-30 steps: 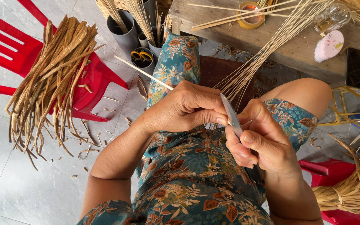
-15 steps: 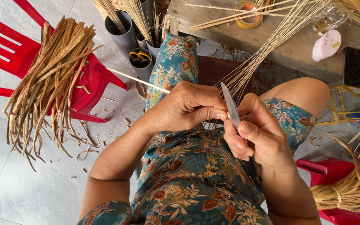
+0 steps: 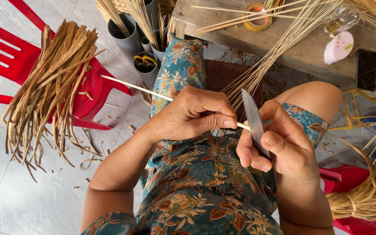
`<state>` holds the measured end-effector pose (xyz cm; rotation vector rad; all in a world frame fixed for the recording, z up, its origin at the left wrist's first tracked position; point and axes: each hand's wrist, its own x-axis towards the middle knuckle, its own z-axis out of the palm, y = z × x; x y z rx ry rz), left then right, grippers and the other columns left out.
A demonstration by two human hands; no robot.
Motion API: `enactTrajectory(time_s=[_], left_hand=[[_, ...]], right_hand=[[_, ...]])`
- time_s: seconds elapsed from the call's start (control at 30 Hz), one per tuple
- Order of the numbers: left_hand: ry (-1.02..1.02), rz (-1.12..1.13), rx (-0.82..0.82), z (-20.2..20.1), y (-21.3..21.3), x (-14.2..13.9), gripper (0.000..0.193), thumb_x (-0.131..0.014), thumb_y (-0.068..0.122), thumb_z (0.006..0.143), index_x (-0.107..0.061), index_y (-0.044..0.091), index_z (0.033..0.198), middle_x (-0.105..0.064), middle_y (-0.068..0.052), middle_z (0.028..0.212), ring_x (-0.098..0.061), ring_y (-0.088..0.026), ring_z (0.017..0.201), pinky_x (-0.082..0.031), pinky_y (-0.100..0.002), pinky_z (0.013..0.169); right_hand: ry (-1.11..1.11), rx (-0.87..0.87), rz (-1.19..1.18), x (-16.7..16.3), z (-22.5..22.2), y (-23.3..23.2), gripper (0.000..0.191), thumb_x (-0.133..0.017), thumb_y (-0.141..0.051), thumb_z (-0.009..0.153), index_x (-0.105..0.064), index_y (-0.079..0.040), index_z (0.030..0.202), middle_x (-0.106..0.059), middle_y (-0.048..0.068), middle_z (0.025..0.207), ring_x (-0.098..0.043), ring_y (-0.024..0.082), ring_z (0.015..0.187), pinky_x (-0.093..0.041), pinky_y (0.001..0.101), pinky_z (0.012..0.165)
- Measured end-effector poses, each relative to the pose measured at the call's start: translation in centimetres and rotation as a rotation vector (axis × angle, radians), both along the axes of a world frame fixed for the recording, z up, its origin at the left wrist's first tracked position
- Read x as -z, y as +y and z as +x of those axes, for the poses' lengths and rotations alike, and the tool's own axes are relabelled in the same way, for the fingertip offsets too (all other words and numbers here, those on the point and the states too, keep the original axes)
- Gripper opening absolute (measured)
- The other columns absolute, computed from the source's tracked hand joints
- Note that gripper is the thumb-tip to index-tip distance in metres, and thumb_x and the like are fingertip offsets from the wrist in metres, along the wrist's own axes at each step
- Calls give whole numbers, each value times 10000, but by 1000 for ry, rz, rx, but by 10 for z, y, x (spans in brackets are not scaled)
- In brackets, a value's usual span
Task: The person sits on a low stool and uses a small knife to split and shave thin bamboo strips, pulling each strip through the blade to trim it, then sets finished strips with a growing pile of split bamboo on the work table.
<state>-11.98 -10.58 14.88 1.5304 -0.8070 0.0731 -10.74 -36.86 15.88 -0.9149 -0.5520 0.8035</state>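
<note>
Knife (image 3: 253,117) lowered; tubes (image 3: 129,32) hold sticks (image 3: 109,11)

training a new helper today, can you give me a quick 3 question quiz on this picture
1. True or false: the right hand holds a knife.
2. What does the left hand hold? A) scissors B) a thin stick C) a phone
3. Fill in: the bundle of brown strips lies on a red ____.

Key: 1 true; 2 B; 3 chair.
</note>
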Motion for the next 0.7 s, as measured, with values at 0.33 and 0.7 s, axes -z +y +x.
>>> enactTrajectory(time_s=[0.33, 0.7], left_hand=[[38, 7, -28, -4, -9, 6, 112, -706, 122, 1028, -700, 10, 1020, -695, -62, 906, -694, -165, 820, -534, -301, 727], [-69, 31, -11, -4, -5, 4, 130, -720, 150, 1031, -745, 90, 1145, -693, -35, 938, -697, -157, 812, -548, -293, 722]], right_hand=[[81, -47, 48, 8, 1, -3, 285, -586, -251, 1117, -451, -42, 1257, -665, 290, 853, -420, 97, 519, -362, 236, 459], [-85, 24, -40, 0, -10, -6, 311, -577, -264, 1111, -442, -32, 1269, -708, 307, 879, -472, 105, 534, -406, 227, 498]])
